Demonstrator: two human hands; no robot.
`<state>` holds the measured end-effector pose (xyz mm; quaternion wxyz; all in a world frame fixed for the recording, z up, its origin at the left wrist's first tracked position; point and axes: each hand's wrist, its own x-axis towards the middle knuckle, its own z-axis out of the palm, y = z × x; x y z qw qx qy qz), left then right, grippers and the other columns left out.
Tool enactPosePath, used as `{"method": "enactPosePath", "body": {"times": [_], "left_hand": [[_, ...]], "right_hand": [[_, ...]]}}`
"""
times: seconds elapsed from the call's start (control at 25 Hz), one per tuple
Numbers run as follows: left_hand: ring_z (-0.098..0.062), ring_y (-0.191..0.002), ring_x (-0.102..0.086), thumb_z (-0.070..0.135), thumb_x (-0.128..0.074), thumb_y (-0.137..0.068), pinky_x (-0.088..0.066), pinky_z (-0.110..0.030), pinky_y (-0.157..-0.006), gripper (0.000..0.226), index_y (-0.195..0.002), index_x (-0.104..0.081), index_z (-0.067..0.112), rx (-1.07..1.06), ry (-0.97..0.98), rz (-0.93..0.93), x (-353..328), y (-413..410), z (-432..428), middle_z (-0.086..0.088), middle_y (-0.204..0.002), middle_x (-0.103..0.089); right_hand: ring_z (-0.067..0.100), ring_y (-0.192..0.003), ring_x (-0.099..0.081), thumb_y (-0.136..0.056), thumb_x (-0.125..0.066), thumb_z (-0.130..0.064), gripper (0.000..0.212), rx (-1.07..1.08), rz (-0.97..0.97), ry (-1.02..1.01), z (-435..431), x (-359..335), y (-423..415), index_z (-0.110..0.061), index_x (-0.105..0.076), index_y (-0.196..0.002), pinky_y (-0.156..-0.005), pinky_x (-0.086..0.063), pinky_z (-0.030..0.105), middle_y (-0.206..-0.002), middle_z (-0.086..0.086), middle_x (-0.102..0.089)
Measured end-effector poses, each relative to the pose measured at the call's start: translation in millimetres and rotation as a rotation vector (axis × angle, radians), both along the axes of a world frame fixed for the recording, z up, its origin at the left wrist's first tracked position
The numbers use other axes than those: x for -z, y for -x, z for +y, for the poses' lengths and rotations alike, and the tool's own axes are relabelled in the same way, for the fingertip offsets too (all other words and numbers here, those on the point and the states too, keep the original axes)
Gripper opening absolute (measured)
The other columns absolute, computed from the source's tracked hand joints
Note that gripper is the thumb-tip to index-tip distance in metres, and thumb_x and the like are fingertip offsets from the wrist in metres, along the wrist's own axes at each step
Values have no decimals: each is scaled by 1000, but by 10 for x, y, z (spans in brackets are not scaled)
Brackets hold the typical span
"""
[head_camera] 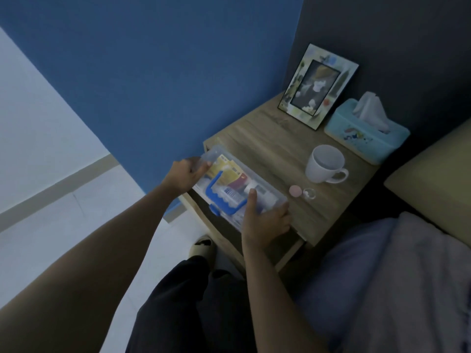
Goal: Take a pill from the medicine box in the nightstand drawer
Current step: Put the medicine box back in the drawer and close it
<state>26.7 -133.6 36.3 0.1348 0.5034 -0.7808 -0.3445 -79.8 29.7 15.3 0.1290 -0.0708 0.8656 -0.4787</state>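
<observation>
A clear plastic medicine box (237, 182) with a blue handle (224, 197) holds yellow packets and small bottles. It hangs over the open nightstand drawer (290, 248), held at both ends. My left hand (184, 174) grips its far left end, fingers curled over the edge. My right hand (265, 220) grips the near right end, thumb on the lid. On the nightstand top (267, 141), right of the box, lie a small pink round thing (295, 191) and a small clear round piece (309, 193); whether they are a pill, a cap or a little jar I cannot tell.
A white mug (326, 164) stands on the nightstand behind the pink thing. Further back are a picture frame (317, 86) and a teal tissue box (367, 131). A bed with a pillow (430, 179) is at right. A blue wall is at left. My slippered foot (202, 247) rests on the floor.
</observation>
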Motion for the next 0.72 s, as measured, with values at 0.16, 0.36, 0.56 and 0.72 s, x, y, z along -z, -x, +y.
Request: {"method": "enactPosePath", "body": {"times": [0.16,0.36,0.56,0.72], "left_hand": [[-32,-104,-60,57,-44,-88,-39,-30,-78,54,-122,-58,17,96,-25,-107,319,62,-58,-13,-108,-68],[-15,-85,-58,47,-55,-87,-37,-19,-62,46,-119,-60,14,135,-229,-83,668,176,-170,-1,-95,-59],[-12,-87,-57,31,-64,-83,-40,-19,-64,41,-119,-58,14,165,-398,-22,981,205,-311,-2,-106,-61],[-15,-91,-58,31,-66,-81,-41,-19,-64,39,-117,-60,16,155,-407,-1,1079,139,-376,-2,-105,-63]], "right_hand": [[28,-124,-38,-76,-62,-60,88,20,-13,-55,103,345,-128,-16,-26,-143,-95,-36,34,-143,14,-35],[27,-126,-37,-75,-63,-61,90,-20,-68,-75,128,732,-119,-21,-23,-145,-100,-39,41,-145,11,-34],[25,-125,-40,-74,-67,-57,92,-25,-32,-112,100,976,-139,-22,-21,-145,-98,-43,38,-144,11,-34],[26,-125,-41,-74,-68,-55,92,-23,-40,-104,61,1062,-212,-16,-24,-145,-91,-39,29,-143,14,-37]]}}
